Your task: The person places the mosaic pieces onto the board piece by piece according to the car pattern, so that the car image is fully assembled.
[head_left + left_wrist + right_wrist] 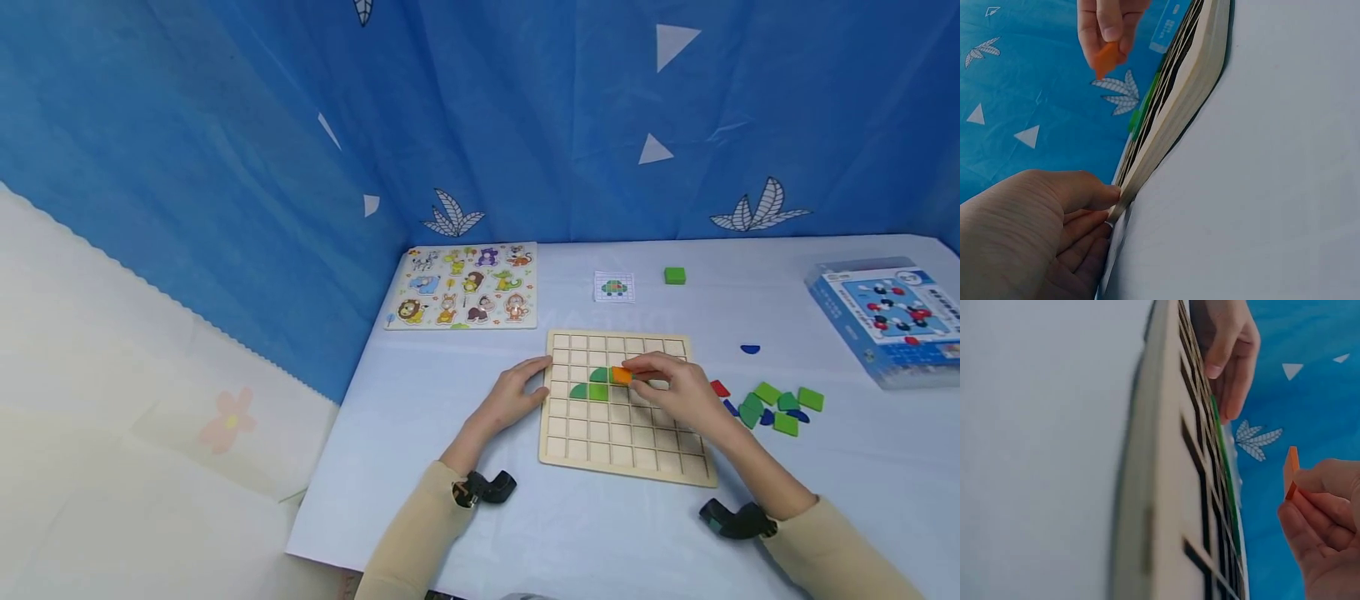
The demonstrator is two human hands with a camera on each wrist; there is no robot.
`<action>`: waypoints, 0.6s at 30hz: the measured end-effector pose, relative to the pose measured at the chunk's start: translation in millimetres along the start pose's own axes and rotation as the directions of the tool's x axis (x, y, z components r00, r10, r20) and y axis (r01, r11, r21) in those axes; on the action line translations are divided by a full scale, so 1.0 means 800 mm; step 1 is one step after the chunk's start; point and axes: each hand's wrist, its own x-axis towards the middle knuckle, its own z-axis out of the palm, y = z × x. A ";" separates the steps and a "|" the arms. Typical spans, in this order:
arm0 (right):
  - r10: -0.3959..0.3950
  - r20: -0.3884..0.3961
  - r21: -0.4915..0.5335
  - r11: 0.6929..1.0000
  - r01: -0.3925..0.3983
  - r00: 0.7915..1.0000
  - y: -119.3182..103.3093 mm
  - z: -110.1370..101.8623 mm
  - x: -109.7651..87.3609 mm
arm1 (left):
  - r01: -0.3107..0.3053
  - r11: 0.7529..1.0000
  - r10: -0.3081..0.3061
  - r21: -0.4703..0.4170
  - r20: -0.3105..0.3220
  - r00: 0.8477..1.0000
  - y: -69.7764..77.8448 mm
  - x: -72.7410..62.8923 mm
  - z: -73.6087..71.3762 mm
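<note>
Right fingers [648,361] — orange tile [621,376] at the tips, pinched; gridded board [611,429] below

Your left grip [1029,228] touches the edge of the wooden board [1179,119] lying on the white counter [1291,156]. Over the board, your right grip [1112,25] pinches an orange piece [1106,60]; green pieces [1150,94] show edge-on. Beyond the counter's far edge hangs a blue curtain [1029,106].
</note>
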 end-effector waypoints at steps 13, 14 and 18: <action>-0.085 0.002 -0.162 0.983 0.084 0.996 0.010 0.022 -0.006 | -0.014 1.000 0.014 0.014 -0.003 1.000 0.000 0.000 0.002; -0.107 -0.002 -0.177 0.979 0.105 0.994 0.011 0.023 -0.007 | -0.014 1.000 0.014 0.013 -0.002 1.000 0.000 0.000 0.001; -0.168 -0.013 -0.223 0.961 0.161 0.986 0.014 0.026 -0.009 | -0.016 1.000 0.017 0.018 -0.005 1.000 0.000 0.001 0.001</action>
